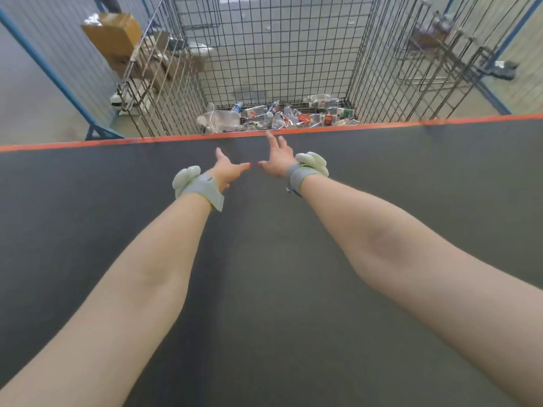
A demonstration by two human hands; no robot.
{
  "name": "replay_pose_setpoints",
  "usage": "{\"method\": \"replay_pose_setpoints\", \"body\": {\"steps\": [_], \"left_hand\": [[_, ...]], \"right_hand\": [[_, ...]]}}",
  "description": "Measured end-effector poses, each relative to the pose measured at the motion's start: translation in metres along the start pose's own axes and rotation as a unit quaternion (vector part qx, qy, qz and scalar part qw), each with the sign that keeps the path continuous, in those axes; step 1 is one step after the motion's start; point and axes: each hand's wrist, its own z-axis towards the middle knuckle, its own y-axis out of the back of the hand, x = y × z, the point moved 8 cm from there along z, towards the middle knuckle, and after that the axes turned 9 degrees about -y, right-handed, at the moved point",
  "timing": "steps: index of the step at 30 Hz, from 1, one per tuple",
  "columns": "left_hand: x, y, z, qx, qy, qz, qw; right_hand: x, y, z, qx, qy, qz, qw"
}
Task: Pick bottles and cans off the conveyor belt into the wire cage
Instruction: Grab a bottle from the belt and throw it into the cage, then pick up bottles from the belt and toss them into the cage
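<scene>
Past the far left corner of the conveyor belt [88, 215] I see a blue frame [53, 74] slanting down to the floor. Beside it, brown cardboard boxes [113, 33] are stacked behind wire mesh.

On my left arm a grey wristband [205, 190] carries a pale padded lump on its outer side. My left hand [227, 171] hangs over the dark belt, a little short of its far edge. Its fingers are straight and spread and it holds nothing. Its thumb points toward the other hand, and the two red-nailed thumb tips are almost touching.

An orange strip [117, 142] runs along the far edge of the belt. Straight beyond the middle of it stands the wire cage [279, 54], its top open and its mesh walls dropping away from me. The bottles and cans [279, 117] lie in a loose heap on the cage floor, packed against the near wall just behind the orange strip. Most are clear plastic bottles, some with blue or red labels; I cannot make out single cans in the blur.

My right hand [276, 160] is also spread wide and holding nothing. It reaches further than the left, with its longest fingertip up at the orange strip. Its wrist wears a matching band [299, 176] with the same pale padding.

Past the far right corner stands another wire rack [440, 54], with something dark held in it that I cannot identify.
</scene>
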Motion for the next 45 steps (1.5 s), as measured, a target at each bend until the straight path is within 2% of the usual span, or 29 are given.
{"method": "replay_pose_setpoints", "body": {"steps": [5,11,19,26,33,39,45], "left_hand": [[0.063,-0.014,-0.057,0.053,0.03,0.105,0.993],[0.116,-0.016,-0.162,0.09,0.019,0.258,0.962],[0.189,-0.016,-0.278,0.105,0.044,0.32,0.94],[0.236,-0.028,-0.328,0.13,0.053,0.359,0.923],[0.252,0.006,-0.339,0.076,0.047,0.349,0.933],[0.269,0.052,-0.335,0.0,0.058,0.351,0.935],[0.291,0.102,-0.327,-0.084,0.079,0.339,0.934]], "right_hand": [[-0.015,-0.039,-0.055,0.065,-0.018,-0.037,0.997],[-0.032,-0.086,-0.157,0.138,-0.052,-0.028,0.989],[-0.073,-0.162,-0.283,0.209,-0.062,-0.062,0.974],[-0.122,-0.21,-0.349,0.271,-0.109,-0.117,0.949],[-0.132,-0.203,-0.364,0.253,-0.153,-0.124,0.947],[-0.093,-0.194,-0.353,0.227,-0.128,-0.077,0.962],[-0.05,-0.22,-0.343,0.237,-0.122,-0.049,0.963]]}}
